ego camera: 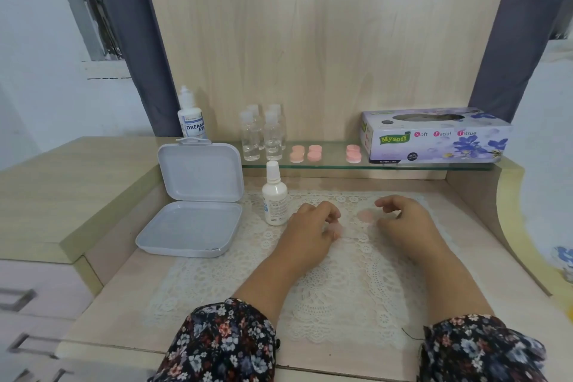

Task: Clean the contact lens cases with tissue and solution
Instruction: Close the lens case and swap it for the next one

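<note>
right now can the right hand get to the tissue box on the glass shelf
Probably yes. The right hand hovers over the lace mat, apparently holding nothing, and the tissue box sits straight beyond it on the glass shelf. Nothing stands between them, and the box's top opening faces up, uncovered.

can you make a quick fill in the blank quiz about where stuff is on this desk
1. The tissue box stands on the glass ____.
2. The grey box left of the white bottle has its lid ____.
3. The number of clear bottles on the shelf is ____.
4. Both hands, left hand and right hand, rest on the lace ____.

Missing words: shelf; open; four; mat
</note>
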`<state>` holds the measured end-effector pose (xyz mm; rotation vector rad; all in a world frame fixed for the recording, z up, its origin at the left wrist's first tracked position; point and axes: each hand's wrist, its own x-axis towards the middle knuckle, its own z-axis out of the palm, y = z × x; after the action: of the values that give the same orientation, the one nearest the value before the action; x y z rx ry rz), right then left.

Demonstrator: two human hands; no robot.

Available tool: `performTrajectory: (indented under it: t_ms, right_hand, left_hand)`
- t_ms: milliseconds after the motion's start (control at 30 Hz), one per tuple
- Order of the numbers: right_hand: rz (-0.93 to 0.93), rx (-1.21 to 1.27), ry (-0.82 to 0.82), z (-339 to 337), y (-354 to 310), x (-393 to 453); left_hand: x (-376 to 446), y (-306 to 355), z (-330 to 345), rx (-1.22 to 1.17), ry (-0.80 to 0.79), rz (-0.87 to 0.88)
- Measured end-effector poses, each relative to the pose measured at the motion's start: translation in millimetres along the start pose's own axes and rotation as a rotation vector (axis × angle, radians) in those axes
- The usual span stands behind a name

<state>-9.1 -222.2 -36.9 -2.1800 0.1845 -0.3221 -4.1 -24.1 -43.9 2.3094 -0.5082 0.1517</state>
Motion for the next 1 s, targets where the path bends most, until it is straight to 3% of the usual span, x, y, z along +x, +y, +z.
performTrajectory:
  t_ms: [133, 333, 700, 1000]
  right_hand:
    - [-0.047, -0.163, -0.063, 9, -2, 0]
    - [-0.114, -0.219, -0.045, 19, -1, 1]
    - [-0.048, 0.130, 0.018, 12, -8, 1]
    - [-0.101, 0.211, -0.126, 13, -19, -11]
  left_hand:
    - [-1, 1, -4, 0.054, 0.002, -0.006]
    - [-3, 2, -6, 0.046, 0.004, -0.027]
    - [0, -4, -5, 0.045, 0.022, -0.047]
    - [0, -4, -5, 0.042, 0.027, -0.042]
